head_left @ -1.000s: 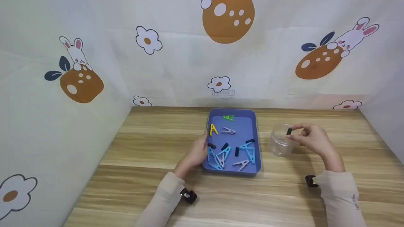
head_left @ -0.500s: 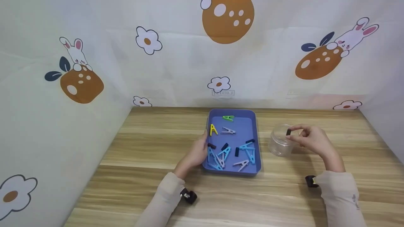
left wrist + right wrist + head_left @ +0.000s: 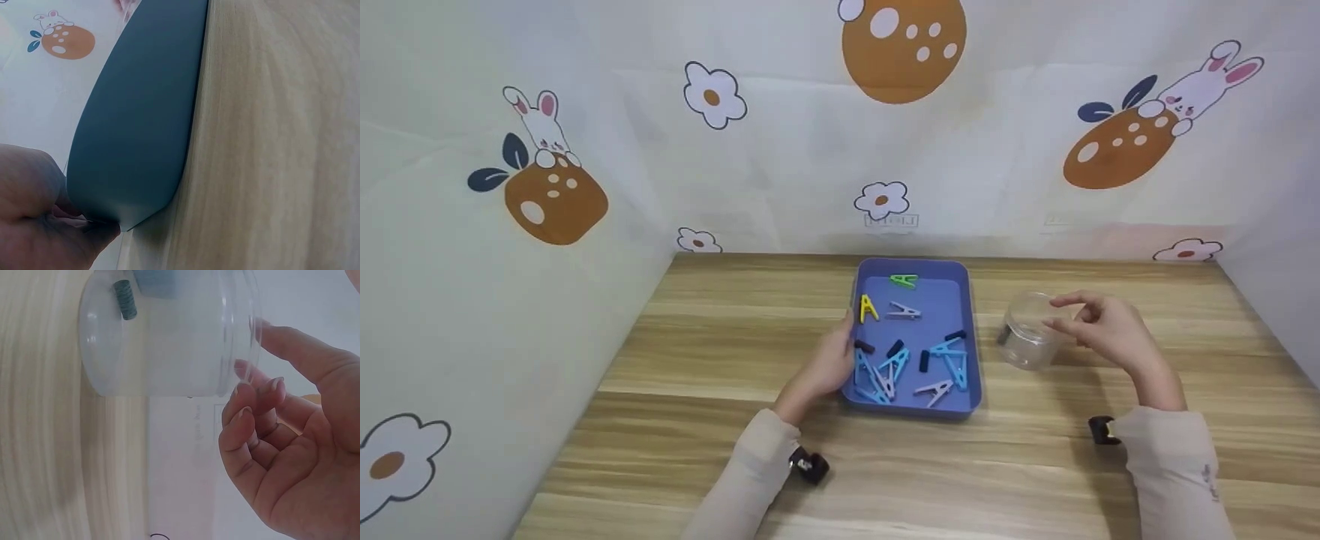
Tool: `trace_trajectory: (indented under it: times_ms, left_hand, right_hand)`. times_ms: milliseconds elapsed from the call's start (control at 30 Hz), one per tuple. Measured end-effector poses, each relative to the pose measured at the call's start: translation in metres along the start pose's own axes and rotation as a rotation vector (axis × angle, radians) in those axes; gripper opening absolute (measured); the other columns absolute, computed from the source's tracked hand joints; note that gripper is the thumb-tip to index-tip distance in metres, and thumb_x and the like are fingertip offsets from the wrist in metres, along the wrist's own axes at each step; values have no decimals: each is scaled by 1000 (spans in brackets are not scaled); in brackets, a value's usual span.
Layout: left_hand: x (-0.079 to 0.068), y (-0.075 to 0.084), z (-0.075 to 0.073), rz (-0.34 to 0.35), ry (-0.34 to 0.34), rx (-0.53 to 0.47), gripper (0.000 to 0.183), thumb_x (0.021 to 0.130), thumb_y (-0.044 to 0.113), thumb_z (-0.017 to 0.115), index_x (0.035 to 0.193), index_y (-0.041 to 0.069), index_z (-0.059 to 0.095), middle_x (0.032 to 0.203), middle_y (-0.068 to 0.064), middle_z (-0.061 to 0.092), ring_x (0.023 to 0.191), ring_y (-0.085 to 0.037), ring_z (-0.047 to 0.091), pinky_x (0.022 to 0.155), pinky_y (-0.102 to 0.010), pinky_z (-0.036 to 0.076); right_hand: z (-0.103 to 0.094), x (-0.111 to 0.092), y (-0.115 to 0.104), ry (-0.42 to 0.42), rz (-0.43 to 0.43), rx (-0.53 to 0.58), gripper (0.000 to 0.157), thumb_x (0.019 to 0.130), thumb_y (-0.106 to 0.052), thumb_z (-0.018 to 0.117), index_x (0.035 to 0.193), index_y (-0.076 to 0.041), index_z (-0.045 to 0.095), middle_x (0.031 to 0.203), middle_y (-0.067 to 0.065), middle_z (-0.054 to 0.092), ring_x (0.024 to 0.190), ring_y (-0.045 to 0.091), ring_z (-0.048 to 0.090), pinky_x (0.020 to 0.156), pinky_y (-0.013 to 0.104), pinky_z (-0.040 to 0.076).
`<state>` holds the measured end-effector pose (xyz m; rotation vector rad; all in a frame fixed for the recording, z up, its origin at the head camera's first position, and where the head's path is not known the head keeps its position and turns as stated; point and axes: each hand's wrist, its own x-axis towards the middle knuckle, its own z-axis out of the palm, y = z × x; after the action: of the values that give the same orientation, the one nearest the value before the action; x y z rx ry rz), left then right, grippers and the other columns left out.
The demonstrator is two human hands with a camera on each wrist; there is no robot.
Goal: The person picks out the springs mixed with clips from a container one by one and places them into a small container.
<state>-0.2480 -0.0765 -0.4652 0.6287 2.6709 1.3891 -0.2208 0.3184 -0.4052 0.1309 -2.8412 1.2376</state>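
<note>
My left hand (image 3: 831, 360) grips the left side wall of the blue tray (image 3: 911, 412); in the left wrist view the fingers (image 3: 73, 233) close at the tray's rim. Inside the tray lie several clothespins, among them a yellow one (image 3: 868, 308), a green one (image 3: 904, 280) and light blue ones (image 3: 955, 371), plus several small dark cylinders (image 3: 924, 361). My right hand (image 3: 1110, 330) is at the mouth of a clear plastic jar (image 3: 1029, 346), thumb and forefinger apart with nothing between them. Within the jar, near its bottom, a small ribbed dark cylinder (image 3: 125, 300) shows.
The wooden table (image 3: 720, 337) carries the tray in the middle and the jar to its right. A patterned cloth wall (image 3: 780, 165) stands behind the table and along its sides.
My right thumb and forefinger have let go of the small dark cylinder, which is now down in the jar. The left hand and the tray have stayed in place.
</note>
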Motion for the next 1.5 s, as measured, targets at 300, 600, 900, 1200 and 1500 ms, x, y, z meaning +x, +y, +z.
trace_trajectory:
  times_ms: [300,600,900,1200,1500]
  left_hand:
    - [0,0,1,29,18,17,51,108,-7,36,158,-15,29,151,-38,49,143,-47,49,122,-57,40]
    - [1,0,1,25,7,19,51,109,-5,35,159,-15,27,158,-36,41,149,-46,42,125,-56,34]
    - [1,-2,2,29,10,22,50,109,-5,35,158,-16,28,157,-38,41,148,-48,42,124,-57,35]
    - [0,-3,1,27,-2,-6,51,110,-5,34,159,-15,27,159,-36,40,149,-47,41,125,-55,34]
    - [2,-3,0,25,7,15,50,109,-5,36,158,-15,30,156,-37,44,146,-47,45,124,-56,36]
  right_hand:
    - [-1,-4,-13,26,-32,-7,43,97,-19,77,130,8,67,69,3,61,57,7,57,55,21,51]
    - [2,-6,-25,32,-72,3,44,96,-17,78,130,9,68,81,11,72,62,7,62,59,21,56]
    - [5,-6,-33,26,-100,24,42,95,-13,79,128,11,68,86,16,74,67,7,65,60,22,59]
    - [12,-7,-43,23,-123,4,39,95,-12,78,126,9,69,84,11,73,66,9,63,57,19,55]
    - [25,-5,-49,-10,-134,28,37,96,-14,78,125,7,69,83,10,73,63,8,63,57,22,57]
